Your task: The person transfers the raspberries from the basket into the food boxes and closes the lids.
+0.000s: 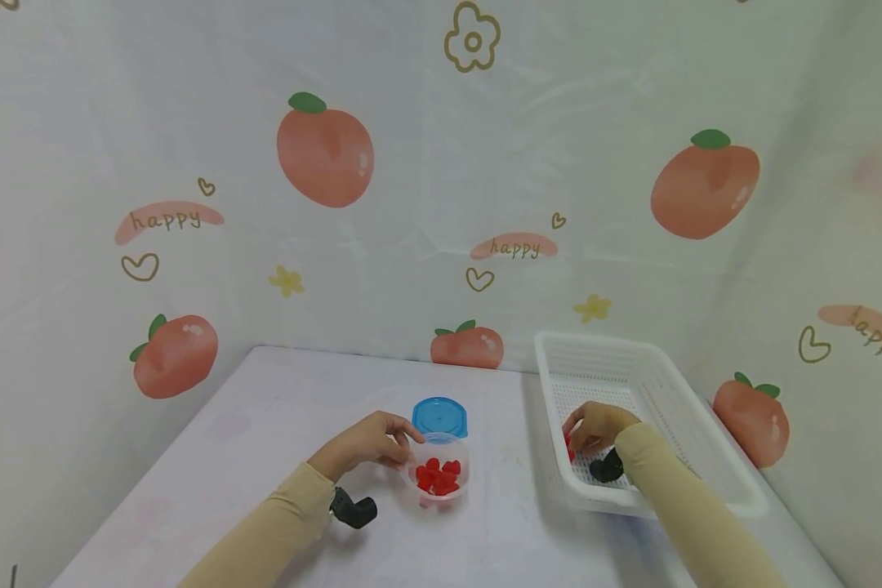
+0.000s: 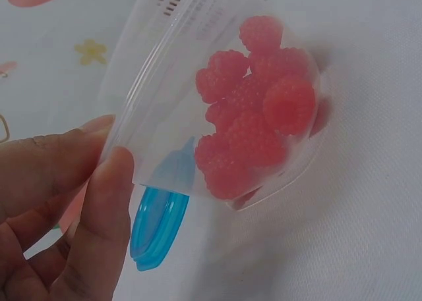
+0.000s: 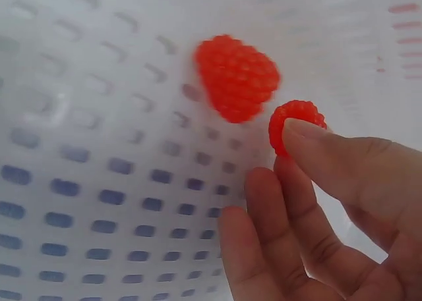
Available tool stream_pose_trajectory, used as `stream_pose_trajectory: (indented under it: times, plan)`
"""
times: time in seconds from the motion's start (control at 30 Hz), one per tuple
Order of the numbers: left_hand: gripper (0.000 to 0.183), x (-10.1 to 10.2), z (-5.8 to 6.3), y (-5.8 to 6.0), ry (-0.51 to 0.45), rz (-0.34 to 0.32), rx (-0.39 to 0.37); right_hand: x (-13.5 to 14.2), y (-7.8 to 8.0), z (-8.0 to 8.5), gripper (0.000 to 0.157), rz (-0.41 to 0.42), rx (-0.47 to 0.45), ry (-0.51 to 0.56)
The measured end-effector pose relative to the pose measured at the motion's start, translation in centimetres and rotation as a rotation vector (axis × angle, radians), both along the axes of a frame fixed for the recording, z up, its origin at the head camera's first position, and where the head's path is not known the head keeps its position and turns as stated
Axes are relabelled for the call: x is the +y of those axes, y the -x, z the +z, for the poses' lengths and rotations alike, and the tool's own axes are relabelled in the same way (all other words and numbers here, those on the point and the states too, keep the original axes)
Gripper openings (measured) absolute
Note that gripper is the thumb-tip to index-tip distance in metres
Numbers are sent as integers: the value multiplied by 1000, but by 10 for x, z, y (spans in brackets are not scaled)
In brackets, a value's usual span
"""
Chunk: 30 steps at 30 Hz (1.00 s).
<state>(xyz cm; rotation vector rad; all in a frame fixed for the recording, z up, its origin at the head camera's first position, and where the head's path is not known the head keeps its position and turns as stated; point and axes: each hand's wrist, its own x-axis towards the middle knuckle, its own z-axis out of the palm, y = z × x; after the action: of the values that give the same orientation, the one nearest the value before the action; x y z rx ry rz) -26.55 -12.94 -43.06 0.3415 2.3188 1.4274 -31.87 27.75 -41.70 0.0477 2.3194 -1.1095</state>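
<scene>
My left hand (image 1: 373,443) pinches the rim of a clear plastic tub (image 2: 158,110) between thumb and fingers. Several red raspberries (image 2: 254,110) are heaped inside the tub, which stands on the table. In the right wrist view, a raspberry (image 3: 297,120) sits between the thumb and fingers of my right hand (image 3: 330,202). That hand is inside a white perforated basket (image 1: 665,384), close to its left wall. One more raspberry (image 3: 237,78) lies in the basket, just beyond the held one.
A blue lid (image 1: 439,416) lies flat on the table (image 1: 323,380) right behind the tub. The basket takes up the table's right side. A printed cloth (image 1: 412,204) hangs behind. Black wrist cameras (image 1: 354,510) sit below both hands.
</scene>
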Motion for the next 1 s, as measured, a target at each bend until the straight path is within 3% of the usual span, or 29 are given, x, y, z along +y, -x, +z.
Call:
stream_pose_trajectory:
  times: [0.13,0.37,0.6,0.8,1.0]
  plan:
    - [29,-1,0,0,-3,-3,2,6,4,4,25,-37,64,92]
    - [29,0,-1,1,-12,-8,5,17,7,20,37,-39,221,433]
    - [29,0,-1,1,-6,-5,9,5,-1,52,23,-107,386,729]
    - [30,0,-1,0,-2,-1,9,-21,-16,78,21,-121,473,815]
    - [30,0,-1,0,4,5,4,-51,-34,88,24,-110,507,855]
